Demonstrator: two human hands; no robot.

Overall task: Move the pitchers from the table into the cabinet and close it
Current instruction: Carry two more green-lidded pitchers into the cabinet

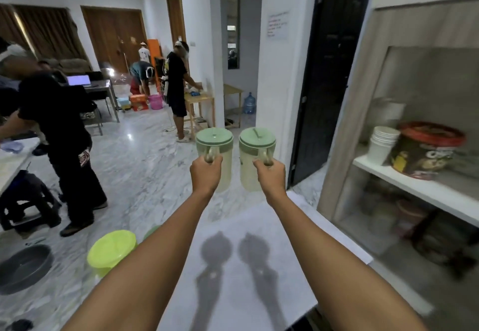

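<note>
Two pale translucent pitchers with green lids hang in the air side by side above the white table (233,292). My left hand (206,175) grips the handle of the left pitcher (216,146). My right hand (270,175) grips the handle of the right pitcher (255,149). Both are held upright at arm's length, and their shadows fall on the tabletop. To the right stands the open cabinet (414,183), its white shelf showing; I cannot see its door.
On the cabinet shelf sit a stack of white cups (382,144) and a red-lidded tub (427,149). A lime-green lidded bucket (111,250) and a grey basin (23,268) stand on the floor at left. A person in black (59,134) stands nearby; others work farther back.
</note>
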